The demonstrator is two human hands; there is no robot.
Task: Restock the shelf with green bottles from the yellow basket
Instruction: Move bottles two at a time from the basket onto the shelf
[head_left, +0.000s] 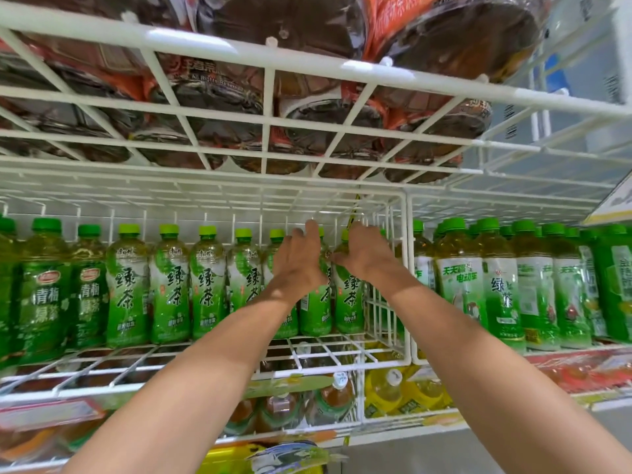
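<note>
1. The left hand [298, 260] reaches into the white wire shelf [328, 354], fingers spread loosely; whether it grips anything I cannot tell.
2. The right hand [364, 255], at its 3 o'clock, rests its fingers on the shoulder of a green bottle [349, 302].
3. That bottle stands upright, ending the row of green bottles [171, 285].

Both bare arms reached into the white wire shelf [307, 350]. The left hand [299, 258] and right hand [362, 249] lay against the shoulders of two green bottles [349, 299] at the right end of the row, fingers spread loosely. Dark bottles [325, 128] stood on the rack above, yellow ones [393, 391] below.
</note>
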